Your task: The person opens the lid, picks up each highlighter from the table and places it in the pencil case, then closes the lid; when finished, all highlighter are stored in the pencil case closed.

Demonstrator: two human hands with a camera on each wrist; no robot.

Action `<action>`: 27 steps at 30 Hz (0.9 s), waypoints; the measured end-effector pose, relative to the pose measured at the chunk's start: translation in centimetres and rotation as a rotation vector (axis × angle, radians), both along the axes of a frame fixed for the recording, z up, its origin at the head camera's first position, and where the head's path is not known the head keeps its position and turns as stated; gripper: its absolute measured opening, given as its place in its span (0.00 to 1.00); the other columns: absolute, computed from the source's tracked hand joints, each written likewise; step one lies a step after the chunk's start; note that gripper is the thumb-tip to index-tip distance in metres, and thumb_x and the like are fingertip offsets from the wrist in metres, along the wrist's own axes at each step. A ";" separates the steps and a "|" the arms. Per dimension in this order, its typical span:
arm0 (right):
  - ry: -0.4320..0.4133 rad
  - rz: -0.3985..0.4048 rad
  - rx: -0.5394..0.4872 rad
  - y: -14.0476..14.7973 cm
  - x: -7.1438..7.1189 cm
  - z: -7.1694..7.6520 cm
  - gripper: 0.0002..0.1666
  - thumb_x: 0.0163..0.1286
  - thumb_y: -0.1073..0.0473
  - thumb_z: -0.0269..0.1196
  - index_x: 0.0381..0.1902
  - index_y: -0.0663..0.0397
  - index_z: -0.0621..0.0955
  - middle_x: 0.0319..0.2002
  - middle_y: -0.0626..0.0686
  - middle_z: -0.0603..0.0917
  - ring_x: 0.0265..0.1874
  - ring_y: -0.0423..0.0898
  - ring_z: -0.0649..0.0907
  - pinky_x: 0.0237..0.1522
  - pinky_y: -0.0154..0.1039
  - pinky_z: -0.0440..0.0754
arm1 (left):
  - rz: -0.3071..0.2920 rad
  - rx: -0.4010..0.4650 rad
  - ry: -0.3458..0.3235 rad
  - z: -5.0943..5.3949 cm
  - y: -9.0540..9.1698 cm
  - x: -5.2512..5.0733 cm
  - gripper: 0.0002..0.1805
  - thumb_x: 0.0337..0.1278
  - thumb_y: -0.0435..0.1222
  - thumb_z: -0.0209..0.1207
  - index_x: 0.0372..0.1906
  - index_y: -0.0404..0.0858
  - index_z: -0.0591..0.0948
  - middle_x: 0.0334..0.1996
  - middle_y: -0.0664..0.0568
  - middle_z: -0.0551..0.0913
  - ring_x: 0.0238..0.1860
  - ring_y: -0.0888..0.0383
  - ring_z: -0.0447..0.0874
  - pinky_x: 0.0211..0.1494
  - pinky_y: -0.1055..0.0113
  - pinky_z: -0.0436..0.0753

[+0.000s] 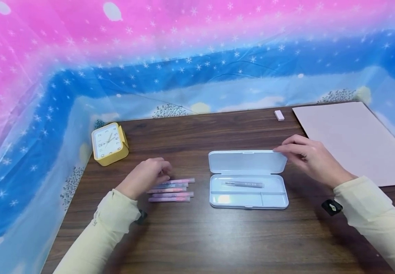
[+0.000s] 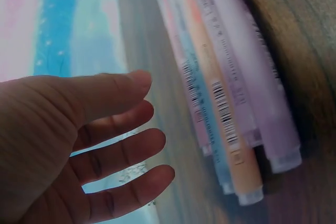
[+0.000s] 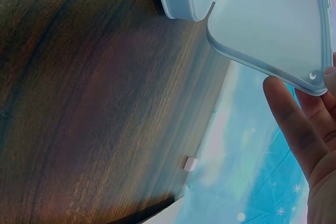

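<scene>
White plastic lid point(image 1: 247, 163) is standing raised, its corner being pinched between thumb and fingers of the right hand point(image 1: 307, 154). Left hand point(image 1: 146, 175) is hovering just beside five highlighters point(image 1: 171, 190), thumb and fingertips apart, gripping nothing. Highlighters are lying side by side left of the pencil case point(image 1: 274, 199), which is sitting open; a grey pen point(image 1: 244, 184) is resting in its far long compartment. Risk: lid is depending on that one-corner pinch, so a slip could drop it; tugging could tip or drag the light-looking case. Pens are lying loose, so a careless nudge could roll them apart. Farther out: yellow clock point(image 1: 106, 142) is standing left, eraser point(image 1: 279, 115) and pale board point(image 1: 358, 140) are lying right, on the wood-grain table point(image 1: 190, 236).
</scene>
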State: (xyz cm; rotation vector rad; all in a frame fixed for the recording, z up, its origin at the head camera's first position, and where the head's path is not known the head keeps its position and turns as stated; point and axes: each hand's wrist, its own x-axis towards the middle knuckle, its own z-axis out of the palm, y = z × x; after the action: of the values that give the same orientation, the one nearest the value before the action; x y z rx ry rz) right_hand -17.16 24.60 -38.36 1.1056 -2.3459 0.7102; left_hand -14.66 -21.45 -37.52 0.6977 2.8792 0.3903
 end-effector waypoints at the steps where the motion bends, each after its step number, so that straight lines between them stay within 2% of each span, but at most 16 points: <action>1: 0.000 -0.001 0.002 0.0 0.0 0.0 0.29 0.51 0.78 0.71 0.47 0.45 0.87 0.41 0.44 0.83 0.37 0.34 0.80 0.36 0.25 0.75 | -0.005 -0.005 -0.016 -0.1 0.1 -0.1 0.09 0.56 0.33 0.68 0.42 0.42 0.86 0.37 0.54 0.84 0.37 0.60 0.82 0.44 0.61 0.84; 5: -0.002 0.002 0.002 0.0 0.1 0.0 0.29 0.51 0.78 0.70 0.47 0.44 0.87 0.41 0.44 0.83 0.37 0.34 0.80 0.36 0.25 0.74 | -0.018 -0.012 -0.063 -0.3 0.3 -0.3 0.08 0.56 0.35 0.69 0.41 0.44 0.87 0.35 0.57 0.83 0.36 0.63 0.80 0.44 0.62 0.84; 11: 0.001 0.001 -0.001 0.0 0.1 0.1 0.29 0.51 0.79 0.70 0.46 0.45 0.87 0.41 0.44 0.83 0.37 0.34 0.79 0.36 0.25 0.74 | -0.032 -0.022 -0.089 -0.7 0.7 -0.5 0.08 0.55 0.34 0.69 0.40 0.47 0.87 0.36 0.58 0.83 0.35 0.64 0.79 0.45 0.64 0.84; 19: 0.004 0.002 -0.001 0.0 0.0 0.1 0.29 0.51 0.78 0.70 0.47 0.44 0.87 0.41 0.44 0.83 0.36 0.34 0.79 0.35 0.26 0.74 | -0.063 -0.031 -0.044 -1.5 0.7 -0.9 0.07 0.55 0.32 0.69 0.38 0.46 0.87 0.35 0.55 0.84 0.35 0.62 0.80 0.43 0.63 0.84; 27: 0.003 0.001 -0.006 0.0 0.1 0.0 0.29 0.51 0.79 0.70 0.46 0.45 0.87 0.41 0.44 0.83 0.37 0.34 0.79 0.36 0.26 0.74 | -0.071 -0.023 -0.003 -2.1 0.6 -1.4 0.05 0.55 0.32 0.69 0.34 0.45 0.86 0.32 0.57 0.82 0.31 0.64 0.77 0.37 0.66 0.81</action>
State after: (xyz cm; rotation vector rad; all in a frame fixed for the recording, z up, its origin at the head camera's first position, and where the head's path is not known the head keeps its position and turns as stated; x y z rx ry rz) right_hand -17.10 24.57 -38.32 1.1043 -2.3389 0.7153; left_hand -16.09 -20.90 -39.64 0.7918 2.8424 0.3477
